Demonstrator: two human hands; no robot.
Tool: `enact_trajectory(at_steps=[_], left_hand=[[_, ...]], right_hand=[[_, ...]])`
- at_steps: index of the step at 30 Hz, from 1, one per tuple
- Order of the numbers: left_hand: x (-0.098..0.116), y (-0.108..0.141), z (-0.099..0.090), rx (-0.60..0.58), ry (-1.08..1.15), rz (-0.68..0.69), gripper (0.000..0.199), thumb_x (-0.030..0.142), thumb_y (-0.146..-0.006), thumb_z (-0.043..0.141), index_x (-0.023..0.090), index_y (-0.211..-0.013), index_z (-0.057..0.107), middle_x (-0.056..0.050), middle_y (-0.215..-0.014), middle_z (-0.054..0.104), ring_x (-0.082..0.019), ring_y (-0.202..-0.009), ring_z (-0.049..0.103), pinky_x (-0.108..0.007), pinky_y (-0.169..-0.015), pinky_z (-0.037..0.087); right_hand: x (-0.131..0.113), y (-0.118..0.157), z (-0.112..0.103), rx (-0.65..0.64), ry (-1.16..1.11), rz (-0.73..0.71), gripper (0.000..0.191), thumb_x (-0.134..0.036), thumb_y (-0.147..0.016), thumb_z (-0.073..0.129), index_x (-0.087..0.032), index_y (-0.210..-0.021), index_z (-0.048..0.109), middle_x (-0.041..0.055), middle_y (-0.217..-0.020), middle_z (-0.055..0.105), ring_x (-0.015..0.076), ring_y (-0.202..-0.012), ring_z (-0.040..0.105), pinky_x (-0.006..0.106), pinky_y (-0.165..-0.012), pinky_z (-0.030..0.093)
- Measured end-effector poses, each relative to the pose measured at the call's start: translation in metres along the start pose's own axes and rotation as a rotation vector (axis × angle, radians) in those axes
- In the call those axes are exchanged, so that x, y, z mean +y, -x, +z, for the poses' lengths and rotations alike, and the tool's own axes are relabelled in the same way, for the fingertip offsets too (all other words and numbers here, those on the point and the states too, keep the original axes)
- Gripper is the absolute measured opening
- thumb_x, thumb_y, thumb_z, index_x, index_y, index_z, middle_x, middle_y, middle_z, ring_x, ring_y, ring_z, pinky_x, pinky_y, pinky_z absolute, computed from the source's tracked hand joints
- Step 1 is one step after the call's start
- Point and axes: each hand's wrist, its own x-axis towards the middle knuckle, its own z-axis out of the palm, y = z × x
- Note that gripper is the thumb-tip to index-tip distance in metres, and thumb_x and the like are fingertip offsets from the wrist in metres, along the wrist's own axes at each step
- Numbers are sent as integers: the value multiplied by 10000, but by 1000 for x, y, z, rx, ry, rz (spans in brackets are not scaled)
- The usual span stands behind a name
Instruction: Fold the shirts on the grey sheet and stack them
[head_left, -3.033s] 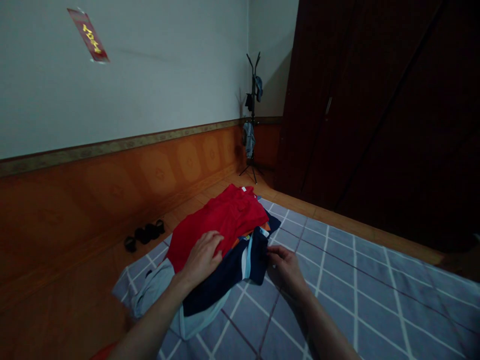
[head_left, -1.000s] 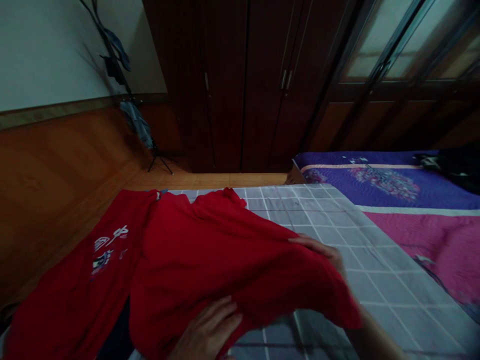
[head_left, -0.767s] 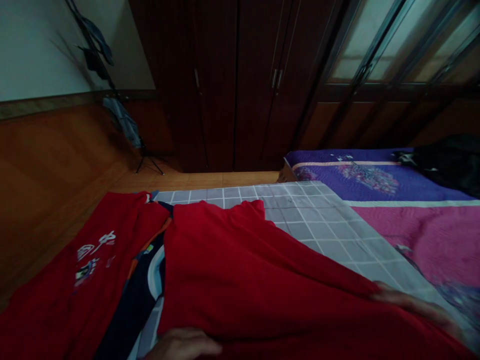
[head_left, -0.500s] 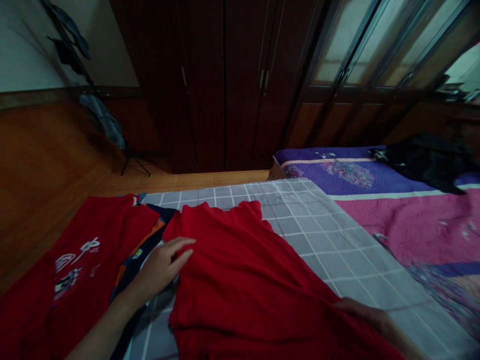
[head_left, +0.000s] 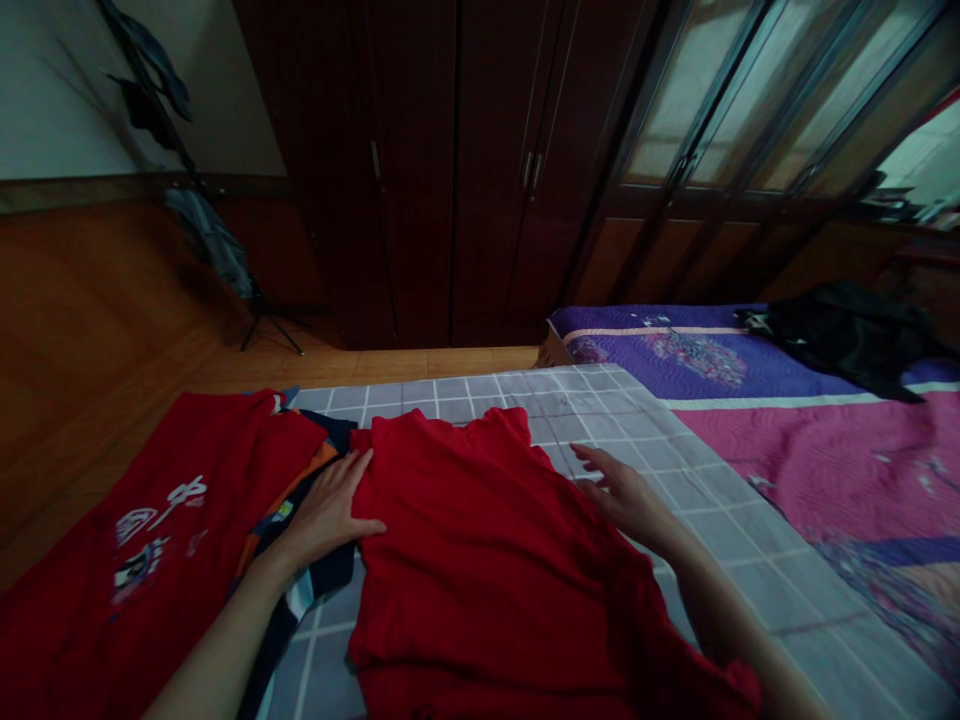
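Note:
A plain red shirt [head_left: 480,560] lies spread on a grey checked cloth [head_left: 637,450] in front of me. My left hand [head_left: 330,510] rests on the shirt's left edge near the shoulder, its thumb spread away from the fingers. At the shirt's right edge is my right hand [head_left: 626,500], fingers stretched out and apart. Part of the shirt's right side is bunched up beside my right forearm. To the left lies another red shirt [head_left: 172,540] with a white print, over dark navy clothing [head_left: 341,430] with an orange stripe.
A bed [head_left: 787,450] with a purple and pink cover stands at the right, a black garment [head_left: 847,330] on it. Dark wooden wardrobes [head_left: 450,180] line the back. A coat stand [head_left: 262,310] holding clothes is at the back left.
My right hand has moved up from the shirt's lower right side to its upper right edge, and the right side is now folded inward. My left hand has shifted slightly at the left edge.

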Motion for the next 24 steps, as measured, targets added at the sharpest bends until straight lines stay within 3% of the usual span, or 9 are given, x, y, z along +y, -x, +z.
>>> enact_trajectory(at_steps=[4,7,9,12,14,16,18,20,24], left_hand=[[-12,4,-18,-106,11,24,990,491,-622,706,108,-1443,305,-172,-1444,398,-320,-1323,373,-418,-1085,309],[-23,9,-30,-126,-10,-11,844,401,-683,649,122,-1423,352,-154,-1414,446,-298,-1288,432,-392,-1061,346],[-33,12,-37,-100,-70,-75,649,293,-749,543,147,-1372,435,-140,-1376,490,-288,-1230,501,-391,-1012,399],[-51,17,-48,-34,-264,-195,470,202,-773,432,150,-1214,588,-157,-1223,588,-327,-1084,593,-455,-902,465],[-56,18,-50,7,-369,-232,415,214,-770,428,152,-1124,637,-163,-1090,627,-356,-1021,603,-498,-855,475],[-48,15,-46,82,-351,-209,441,237,-768,433,152,-1166,605,-161,-1111,613,-353,-1064,573,-503,-879,465],[-30,7,-34,208,-209,-158,505,259,-792,412,142,-1273,514,-156,-1242,550,-319,-1169,515,-469,-960,432],[-9,-3,-20,313,-13,-115,538,306,-840,383,120,-1343,428,-159,-1353,465,-275,-1211,493,-414,-1016,404],[11,-20,3,328,231,-201,616,462,-888,384,93,-1382,374,-183,-1332,493,-258,-1036,613,-409,-953,462]], right_hand=[[-12,-47,47,68,34,20,555,-343,-859,472,-109,-1360,418,166,-1243,569,247,-1045,592,368,-892,464],[-22,-62,67,109,73,55,618,-366,-832,523,-109,-1378,389,178,-1236,561,285,-1097,546,409,-919,430],[-27,-65,73,120,95,73,588,-367,-814,544,-129,-1342,445,159,-1173,596,292,-1079,545,403,-898,426],[-27,-65,74,103,103,117,317,-312,-813,511,-175,-1060,653,98,-947,672,255,-906,612,341,-790,445],[-20,-63,70,108,99,178,238,-265,-804,478,-179,-872,689,77,-797,676,230,-775,629,312,-701,446],[-11,-63,66,136,90,243,245,-238,-788,458,-167,-840,687,78,-736,668,226,-713,629,309,-655,447],[-3,-65,62,170,73,268,297,-215,-778,442,-154,-953,674,91,-811,680,228,-740,635,320,-678,466],[1,-68,62,198,53,238,429,-186,-765,433,-143,-1160,596,109,-1024,667,230,-881,632,333,-779,479],[-3,-73,73,190,35,92,713,-142,-705,474,-73,-1404,348,150,-1409,429,251,-1262,419,351,-1030,368]])
